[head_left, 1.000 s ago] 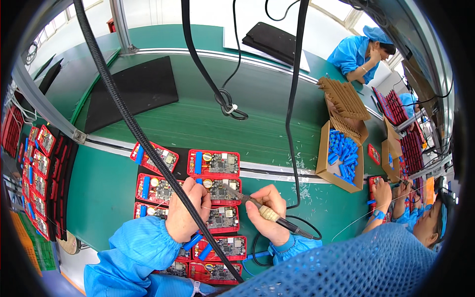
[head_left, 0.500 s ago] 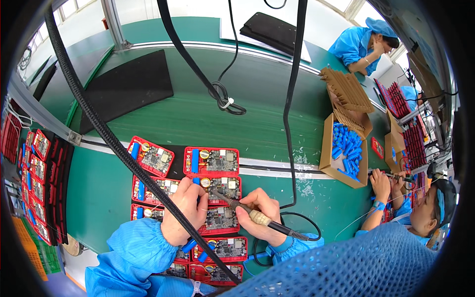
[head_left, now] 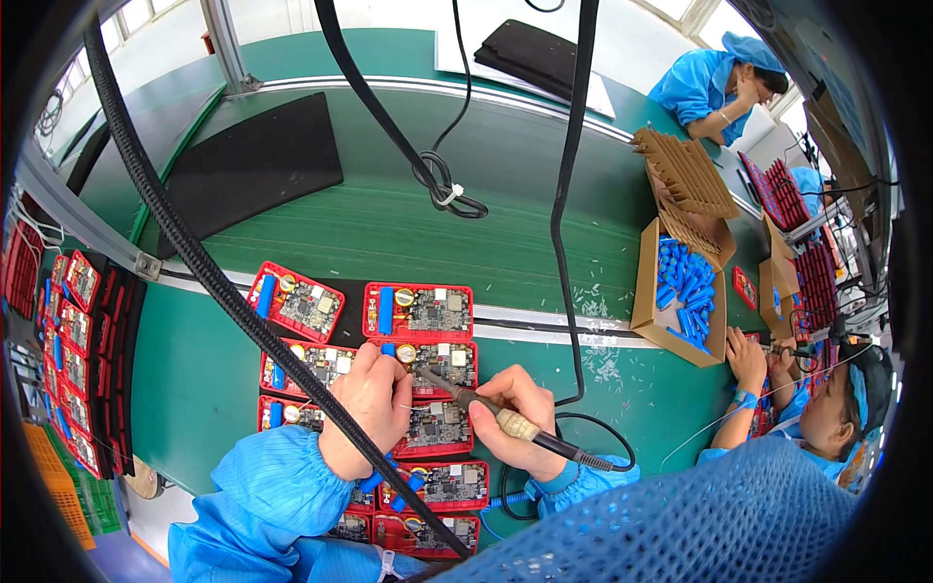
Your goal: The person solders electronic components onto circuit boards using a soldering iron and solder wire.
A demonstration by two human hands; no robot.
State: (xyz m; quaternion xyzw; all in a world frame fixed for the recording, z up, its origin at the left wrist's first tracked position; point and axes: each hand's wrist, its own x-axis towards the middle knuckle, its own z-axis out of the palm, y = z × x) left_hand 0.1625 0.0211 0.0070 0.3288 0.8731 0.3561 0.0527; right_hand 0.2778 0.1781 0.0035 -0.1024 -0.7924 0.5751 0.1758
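Note:
My right hand (head_left: pixel 517 416) grips a soldering iron (head_left: pixel 513 424), its tip slanting to the upper left over a circuit board in a red tray (head_left: pixel 452 361). My left hand (head_left: pixel 369 408) is closed in a pinch beside that tip, on what looks like thin solder wire; the fingertips partly hide it. Under and around both hands lie two columns of red trays with circuit boards, such as the far one (head_left: pixel 418 311). Several carry a blue cylindrical cell (head_left: pixel 386 310) and a round gold-coloured part. A loose-angled blue cell (head_left: pixel 408 491) lies across a nearer tray.
A thick black braided cable (head_left: pixel 185 238) crosses in front of my left arm. Stacked red trays (head_left: pixel 73 364) stand at the left. Right of centre, a cardboard box (head_left: pixel 645 282) holds blue cells, near scattered white clippings (head_left: pixel 601 355). A co-worker (head_left: pixel 826 418) works at the right; another person sits beyond.
The view has shifted slightly. Both hands and the soldering iron stay at nearly the same spot over the same tray.

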